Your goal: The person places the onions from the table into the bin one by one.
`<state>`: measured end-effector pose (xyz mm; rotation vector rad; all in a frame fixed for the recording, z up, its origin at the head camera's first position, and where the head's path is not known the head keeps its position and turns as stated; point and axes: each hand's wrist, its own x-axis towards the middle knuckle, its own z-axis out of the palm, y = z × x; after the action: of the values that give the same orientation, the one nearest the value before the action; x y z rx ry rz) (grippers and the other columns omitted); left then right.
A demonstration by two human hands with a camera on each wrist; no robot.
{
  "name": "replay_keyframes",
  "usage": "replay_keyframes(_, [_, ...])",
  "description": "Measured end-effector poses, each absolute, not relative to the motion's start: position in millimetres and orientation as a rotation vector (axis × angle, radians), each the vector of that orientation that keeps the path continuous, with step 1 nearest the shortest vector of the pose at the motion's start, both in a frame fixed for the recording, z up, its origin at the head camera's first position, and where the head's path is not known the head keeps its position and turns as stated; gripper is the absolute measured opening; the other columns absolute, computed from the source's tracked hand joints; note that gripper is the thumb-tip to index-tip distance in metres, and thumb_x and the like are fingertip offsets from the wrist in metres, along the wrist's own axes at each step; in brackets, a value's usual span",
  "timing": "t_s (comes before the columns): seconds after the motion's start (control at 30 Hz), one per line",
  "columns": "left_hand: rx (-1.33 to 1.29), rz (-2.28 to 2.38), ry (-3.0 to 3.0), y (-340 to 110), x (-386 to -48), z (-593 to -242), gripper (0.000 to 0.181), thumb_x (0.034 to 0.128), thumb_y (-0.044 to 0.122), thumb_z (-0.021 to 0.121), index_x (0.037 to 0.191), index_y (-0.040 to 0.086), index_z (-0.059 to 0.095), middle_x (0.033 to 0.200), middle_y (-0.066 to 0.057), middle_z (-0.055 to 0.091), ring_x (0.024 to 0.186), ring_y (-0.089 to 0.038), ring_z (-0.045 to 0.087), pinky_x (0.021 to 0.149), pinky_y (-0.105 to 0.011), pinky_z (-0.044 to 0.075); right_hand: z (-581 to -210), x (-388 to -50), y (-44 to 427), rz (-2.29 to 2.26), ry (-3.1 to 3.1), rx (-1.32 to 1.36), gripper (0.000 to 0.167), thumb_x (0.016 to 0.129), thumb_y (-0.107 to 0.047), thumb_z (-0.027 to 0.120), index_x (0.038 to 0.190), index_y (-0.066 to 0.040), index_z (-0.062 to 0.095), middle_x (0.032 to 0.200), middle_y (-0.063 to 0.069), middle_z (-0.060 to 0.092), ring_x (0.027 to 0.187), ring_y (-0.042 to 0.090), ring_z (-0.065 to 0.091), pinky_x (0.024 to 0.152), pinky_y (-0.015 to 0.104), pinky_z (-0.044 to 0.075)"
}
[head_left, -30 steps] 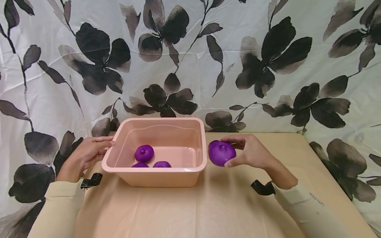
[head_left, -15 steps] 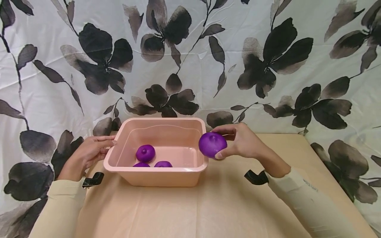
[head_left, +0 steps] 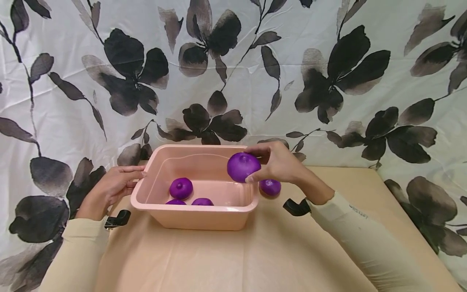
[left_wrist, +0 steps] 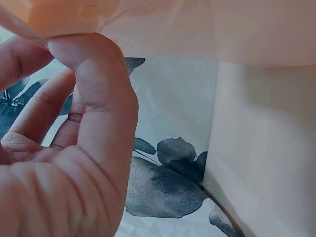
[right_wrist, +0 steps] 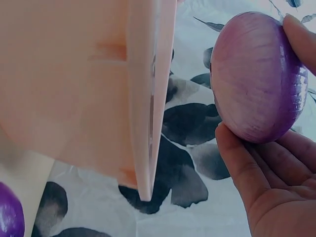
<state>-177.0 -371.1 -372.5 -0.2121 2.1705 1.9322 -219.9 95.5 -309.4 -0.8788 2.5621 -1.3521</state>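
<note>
The person's left hand (head_left: 114,186) is at the left rim of a pink tub (head_left: 204,219), fingers loosely extended, fingertips touching the rim. The right hand (head_left: 281,164) is closed around a purple onion (head_left: 242,167), pinching it between thumb and fingers. In the head view this onion appears over the tub's right end; the right wrist view shows a gap between it and the rim.

A white cloth (head_left: 277,24) with dark printed flowers fills the background. Before it stretches the beige desk (head_left: 182,259), where the tub stands. Pale sleeves (head_left: 368,239) cover both forearms. Three onions (head_left: 181,188) lie inside the tub, two partly hidden by its front wall; a further onion (head_left: 270,187) sits on the desk just right of the tub. A black piece (head_left: 297,207) sticks out at each wrist.

Compared with half a second ago, the held onion is farther left and higher in the head view, and the one on the desk now shows plainly.
</note>
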Motion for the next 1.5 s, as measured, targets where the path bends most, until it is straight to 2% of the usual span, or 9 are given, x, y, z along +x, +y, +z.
replay_keyframes(0.27, [-0.214, 1.932, 2.178, -370.6, -174.5, -371.6, 0.019, 0.1015, 0.017, 0.068, 0.100, 0.034, 0.077, 0.094, 0.015, 0.076, 0.085, -0.007, 0.076, 0.077, -0.026, 0.064, -307.9, -235.5, 68.9, -1.358, 2.557, -0.926, 0.078, 0.065, -0.022, 0.100, 0.135, -0.008, 0.069, 0.129, 0.009, 0.073, 0.115, 0.028, 0.073, 0.097, 0.042, 0.061])
replay_keyframes(0.43, [-0.207, 1.932, 2.177, -368.9, -177.2, -373.5, 0.019, 0.1014, 0.016, 0.067, 0.103, 0.032, 0.077, 0.094, 0.015, 0.075, 0.085, -0.007, 0.076, 0.077, -0.025, 0.063, -306.8, -243.0, 54.9, -1.393, 2.505, -0.879, 0.077, 0.067, -0.020, 0.099, 0.136, -0.008, 0.067, 0.132, 0.010, 0.072, 0.118, 0.029, 0.072, 0.099, 0.042, 0.061])
replay_keyframes(0.63, [-0.205, 1.924, 2.199, -366.4, -179.1, -374.8, 0.021, 0.1014, 0.016, 0.067, 0.120, 0.022, 0.074, 0.096, 0.015, 0.074, 0.086, -0.007, 0.076, 0.078, -0.025, 0.063, -305.0, -254.9, 36.6, -1.400, 2.478, -0.878, 0.077, 0.066, -0.017, 0.098, 0.136, -0.006, 0.066, 0.132, 0.011, 0.071, 0.118, 0.029, 0.071, 0.098, 0.043, 0.061])
replay_keyframes(0.83, [-0.226, 1.890, 2.242, -364.7, -177.8, -374.7, 0.044, 0.1016, 0.018, 0.068, 0.143, 0.005, 0.061, 0.096, 0.016, 0.072, 0.086, -0.007, 0.076, 0.078, -0.025, 0.064, -306.9, -269.9, 17.6, -1.339, 2.510, -0.901, 0.072, 0.066, -0.017, 0.097, 0.132, -0.007, 0.069, 0.127, 0.010, 0.073, 0.113, 0.027, 0.070, 0.098, 0.041, 0.060])
replay_keyframes(0.93, [-0.230, 1.877, 2.258, -364.3, -177.5, -374.0, 0.054, 0.1015, 0.019, 0.068, 0.148, -0.002, 0.053, 0.096, 0.016, 0.072, 0.087, -0.007, 0.076, 0.079, -0.025, 0.064, -308.1, -273.9, 9.2, -1.305, 2.518, -0.916, 0.071, 0.066, -0.018, 0.096, 0.131, -0.007, 0.068, 0.126, 0.010, 0.073, 0.112, 0.026, 0.070, 0.098, 0.041, 0.060])
replay_keyframes(1.23, [-0.230, 1.899, 2.230, -361.3, -179.1, -375.8, 0.060, 0.1012, 0.019, 0.068, 0.151, -0.005, 0.046, 0.096, 0.015, 0.073, 0.088, -0.007, 0.075, 0.080, -0.026, 0.063, -318.8, -285.4, -12.2, -1.279, 2.465, -0.878, 0.067, 0.067, -0.013, 0.095, 0.128, -0.004, 0.069, 0.122, 0.012, 0.073, 0.109, 0.026, 0.069, 0.100, 0.038, 0.057])
replay_keyframes(1.4, [-0.238, 1.921, 2.208, -362.2, -177.8, -375.3, 0.051, 0.1007, 0.017, 0.068, 0.146, 0.000, 0.053, 0.095, 0.014, 0.075, 0.087, -0.007, 0.076, 0.079, -0.026, 0.063, -326.9, -289.3, -22.1, -1.254, 2.448, -0.826, 0.074, 0.066, -0.014, 0.096, 0.133, -0.002, 0.067, 0.129, 0.013, 0.071, 0.113, 0.026, 0.069, 0.104, 0.037, 0.056])
replay_keyframes(1.5, [-0.240, 1.914, 2.213, -363.8, -176.3, -374.6, 0.052, 0.1009, 0.018, 0.068, 0.147, -0.001, 0.052, 0.095, 0.014, 0.075, 0.088, -0.006, 0.076, 0.079, -0.026, 0.063, -330.7, -290.4, -27.1, -1.238, 2.438, -0.792, 0.075, 0.066, -0.014, 0.095, 0.134, -0.003, 0.066, 0.131, 0.013, 0.071, 0.115, 0.027, 0.068, 0.105, 0.038, 0.055])
